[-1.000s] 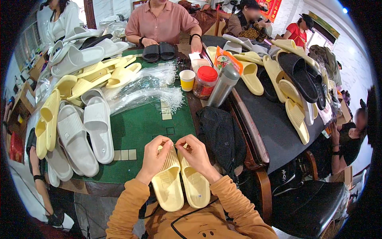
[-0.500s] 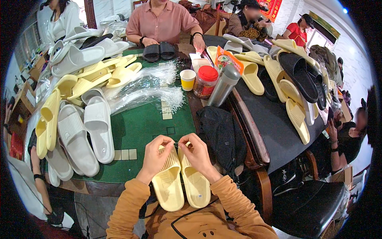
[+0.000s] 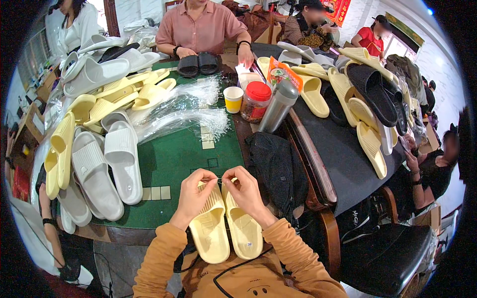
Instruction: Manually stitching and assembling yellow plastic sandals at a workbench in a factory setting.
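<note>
A pair of yellow slide slippers (image 3: 211, 239) rests at the table's near edge, soles down and toes pointing away from me. Above their toe ends, my left hand (image 3: 197, 192) pinches a thin plastic strand (image 3: 219, 179) between thumb and fingertips. The strand's other end is pinched by my right hand (image 3: 244, 191), so it spans the small gap between both hands. My hands and fingers partly cover the slippers' straps and toes. Farther off on the green mat (image 3: 174, 164) lie bundles of similar clear plastic strands (image 3: 184, 119).
Grey slippers (image 3: 121, 154) and yellow slippers (image 3: 107, 102) are heaped at left. A paper cup (image 3: 233, 101), a red-lidded jar (image 3: 256, 102) and a steel flask (image 3: 279, 107) stand beyond my hands. A black mesh bag (image 3: 276, 169) lies to the right. Opposite sits a person with black slippers (image 3: 198, 64).
My hands stay almost in place, with the strand still pinched between them. Across the table, the person's hand has shifted slightly.
</note>
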Available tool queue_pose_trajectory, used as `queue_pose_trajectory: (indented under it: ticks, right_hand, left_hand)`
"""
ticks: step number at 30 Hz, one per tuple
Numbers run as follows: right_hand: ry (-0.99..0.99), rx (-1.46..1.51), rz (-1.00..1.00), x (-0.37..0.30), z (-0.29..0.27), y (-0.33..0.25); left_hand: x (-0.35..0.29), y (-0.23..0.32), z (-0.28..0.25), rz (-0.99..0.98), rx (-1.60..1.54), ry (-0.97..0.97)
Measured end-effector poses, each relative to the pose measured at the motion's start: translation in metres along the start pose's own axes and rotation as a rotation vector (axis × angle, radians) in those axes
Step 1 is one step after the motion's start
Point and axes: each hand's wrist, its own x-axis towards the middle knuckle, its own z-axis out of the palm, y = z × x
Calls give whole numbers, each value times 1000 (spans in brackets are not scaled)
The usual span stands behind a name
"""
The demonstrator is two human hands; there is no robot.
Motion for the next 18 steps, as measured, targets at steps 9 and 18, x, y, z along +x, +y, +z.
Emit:
queue_pose_trajectory:
  ticks: [9,18]
  right_hand:
    - [-44,-13,-8,0,0,-1]
    - [-53,-24,-17,0,-1,-3]
  left_hand:
    - [0,2,-1,9,-7,-39]
    - [0,0,0,15,-15,-35]
